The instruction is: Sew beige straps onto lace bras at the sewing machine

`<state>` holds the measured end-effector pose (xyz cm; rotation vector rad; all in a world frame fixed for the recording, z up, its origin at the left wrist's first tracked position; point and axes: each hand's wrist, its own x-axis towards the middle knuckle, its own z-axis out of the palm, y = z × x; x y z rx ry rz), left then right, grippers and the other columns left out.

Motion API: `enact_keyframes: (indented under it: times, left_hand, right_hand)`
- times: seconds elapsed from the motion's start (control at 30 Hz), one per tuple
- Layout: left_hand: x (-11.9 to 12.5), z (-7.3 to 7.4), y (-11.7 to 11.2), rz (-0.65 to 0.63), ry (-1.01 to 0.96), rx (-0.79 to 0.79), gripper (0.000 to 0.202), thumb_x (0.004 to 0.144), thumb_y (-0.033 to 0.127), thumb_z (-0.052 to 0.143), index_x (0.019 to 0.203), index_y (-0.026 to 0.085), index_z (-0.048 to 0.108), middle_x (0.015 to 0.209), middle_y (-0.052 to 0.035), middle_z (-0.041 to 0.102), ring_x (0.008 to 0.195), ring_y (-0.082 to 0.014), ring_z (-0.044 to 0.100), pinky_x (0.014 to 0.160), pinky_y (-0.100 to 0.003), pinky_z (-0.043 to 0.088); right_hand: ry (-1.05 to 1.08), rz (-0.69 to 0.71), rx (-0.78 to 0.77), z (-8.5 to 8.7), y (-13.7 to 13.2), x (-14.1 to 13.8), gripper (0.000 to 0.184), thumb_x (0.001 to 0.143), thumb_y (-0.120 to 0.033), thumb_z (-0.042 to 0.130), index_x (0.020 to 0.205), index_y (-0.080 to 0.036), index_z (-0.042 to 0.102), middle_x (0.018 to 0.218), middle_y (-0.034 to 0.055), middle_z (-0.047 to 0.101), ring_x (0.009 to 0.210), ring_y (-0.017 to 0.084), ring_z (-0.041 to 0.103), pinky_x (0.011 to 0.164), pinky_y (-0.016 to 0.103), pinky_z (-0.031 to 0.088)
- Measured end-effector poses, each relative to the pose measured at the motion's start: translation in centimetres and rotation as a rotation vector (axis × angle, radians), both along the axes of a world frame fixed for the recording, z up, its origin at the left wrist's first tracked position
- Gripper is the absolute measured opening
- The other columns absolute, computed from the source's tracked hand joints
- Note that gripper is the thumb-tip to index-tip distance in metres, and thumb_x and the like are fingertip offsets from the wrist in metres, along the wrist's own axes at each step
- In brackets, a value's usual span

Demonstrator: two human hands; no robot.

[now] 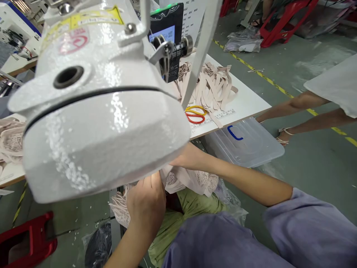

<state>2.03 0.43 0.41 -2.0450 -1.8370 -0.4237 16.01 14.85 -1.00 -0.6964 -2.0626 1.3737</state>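
Observation:
A big white sewing machine head (pixel 92 111) fills the left and middle of the view and hides the needle area. Below its front edge my left hand (pixel 147 201) is closed on pale pink lace fabric (pixel 192 180) that hangs over my lap. My right hand (pixel 181 158) reaches in under the machine from the right; its fingers are hidden behind the machine. More of the lace fabric bunches at my left wrist (pixel 119 210).
A pile of beige straps (pixel 212 87) and scissors with yellow and red handles (pixel 195 114) lie on the white table (pixel 248 104). A clear plastic bin lid (pixel 245 143) sits below the table's edge. Another person's legs (pixel 306 111) stand at right. A red stool (pixel 28 238) is low left.

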Motion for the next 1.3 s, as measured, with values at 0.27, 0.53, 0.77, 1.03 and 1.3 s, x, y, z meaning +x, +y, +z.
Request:
enact_keyframes:
  times: [0.27, 0.53, 0.77, 1.03, 1.3]
  left_hand:
    - [-0.5, -0.5, -0.1, -0.006, -0.059, -0.014, 0.014, 0.09, 0.013, 0.056, 0.098, 0.021, 0.064, 0.047, 0.0048, 0.039, 0.042, -0.0127, 0.036, 0.046, -0.031, 0.015]
    - [0.2, -0.3, 0.0, 0.004, 0.058, -0.038, 0.023, 0.091, 0.015, 0.055, 0.113, 0.015, 0.062, 0.051, 0.003, 0.051, 0.044, -0.0136, 0.045, 0.045, -0.031, 0.019]
    - [-0.3, -0.4, -0.5, 0.081, 0.049, -0.09, 0.025, 0.094, 0.017, 0.047, 0.114, 0.014, 0.062, 0.053, 0.0017, 0.058, 0.045, -0.015, 0.052, 0.045, -0.031, 0.02]
    - [-1.0, -1.1, -0.8, 0.035, -0.029, -0.07, 0.028, 0.094, 0.018, 0.05, 0.119, 0.017, 0.064, 0.06, 0.0003, 0.065, 0.051, -0.0157, 0.057, 0.048, -0.03, 0.025]
    - [-1.4, -0.5, -2.1, 0.25, -0.58, -0.143, 0.029, 0.094, 0.042, 0.052, 0.109, 0.02, 0.064, 0.091, -0.0063, 0.072, 0.082, -0.0208, 0.068, 0.07, -0.028, 0.046]
  right_hand:
    - [0.009, -0.006, 0.012, -0.4, 0.2, 0.0, 0.034, 0.076, -0.016, 0.062, 0.107, -0.023, 0.073, 0.133, 0.0051, 0.063, 0.121, 0.025, 0.06, 0.104, 0.042, 0.049]
    - [0.014, 0.024, 0.072, -0.3, 0.3, 1.0, 0.024, 0.079, -0.016, 0.054, 0.093, -0.017, 0.073, 0.127, 0.0072, 0.062, 0.104, 0.02, 0.061, 0.087, 0.033, 0.05]
    - [0.038, -0.036, 0.12, -1.1, -0.4, 0.9, 0.019, 0.081, -0.019, 0.058, 0.095, -0.018, 0.07, 0.107, 0.0047, 0.062, 0.094, 0.018, 0.058, 0.087, 0.032, 0.046]
    - [0.0, -0.065, 0.048, -1.0, -0.5, 1.5, 0.028, 0.083, -0.02, 0.062, 0.111, -0.021, 0.066, 0.12, 0.0058, 0.056, 0.078, 0.012, 0.053, 0.069, 0.026, 0.046]
    - [0.016, -0.098, -0.086, -2.3, -1.4, 2.0, 0.044, 0.084, -0.029, 0.067, 0.126, -0.022, 0.054, 0.117, 0.0042, 0.059, 0.063, 0.007, 0.044, 0.063, 0.025, 0.042]
